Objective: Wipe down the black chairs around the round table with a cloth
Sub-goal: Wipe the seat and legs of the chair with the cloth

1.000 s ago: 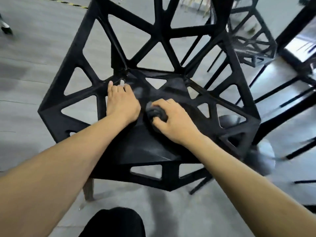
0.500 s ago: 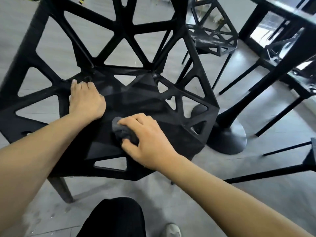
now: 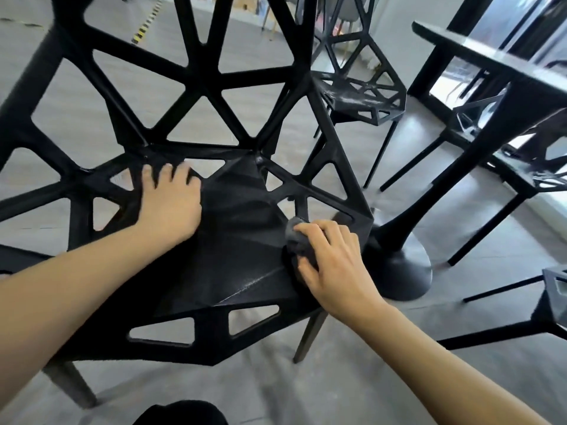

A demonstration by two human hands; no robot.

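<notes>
A black chair (image 3: pixel 242 246) with a lattice of triangular cut-outs fills the view, its back rising away from me. My left hand (image 3: pixel 170 200) rests flat on the rear left of its seat, fingers spread. My right hand (image 3: pixel 333 256) grips a bunched dark grey cloth (image 3: pixel 296 236) and presses it on the seat's right side near the edge. The black round table (image 3: pixel 503 65) stands at the upper right on a pedestal.
The table's pedestal base (image 3: pixel 399 271) sits on the grey floor just right of the chair. A second black lattice chair (image 3: pixel 362 99) stands beyond. Two more black chairs (image 3: pixel 530 176) (image 3: pixel 552 289) are at the right edge. My dark knee (image 3: pixel 181 414) shows at the bottom.
My right hand has slid the cloth from the middle of the seat to its right side. The left hand has stayed on the rear left. The view has shifted.
</notes>
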